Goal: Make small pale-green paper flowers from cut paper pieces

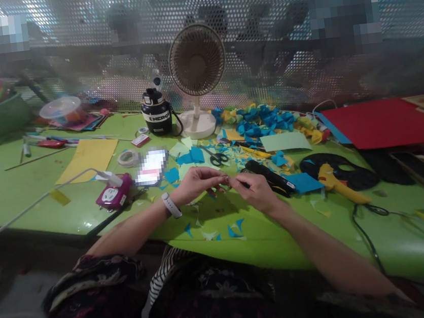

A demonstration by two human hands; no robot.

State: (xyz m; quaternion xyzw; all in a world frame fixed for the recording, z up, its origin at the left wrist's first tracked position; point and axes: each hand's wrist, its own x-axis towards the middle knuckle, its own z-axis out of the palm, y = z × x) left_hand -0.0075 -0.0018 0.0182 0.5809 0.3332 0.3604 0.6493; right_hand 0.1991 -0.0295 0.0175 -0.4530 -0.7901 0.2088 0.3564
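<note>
My left hand (195, 182) and my right hand (256, 192) meet above the green table (40, 199), their fingertips pinching a small pale item (226, 180) too small to name. A thin dark tip shows by my right fingers. Just past my right hand lies a black elongated tool (271, 176), possibly a stapler, on a blue paper sheet (303, 182). Black-handled scissors (215, 156) rest beyond my hands. Blue and white paper scraps (220, 232) are scattered under my wrists. A white band circles my left wrist.
A phone (151, 167), tape roll (128, 158) and magenta power socket (112, 193) lie left. Yellow paper (87, 160), a black bottle (156, 111), a fan (197, 61), folded blue and yellow paper (263, 122), red card (382, 123) and a yellow-handled tool (333, 182) surround me. A perforated metal screen stands behind.
</note>
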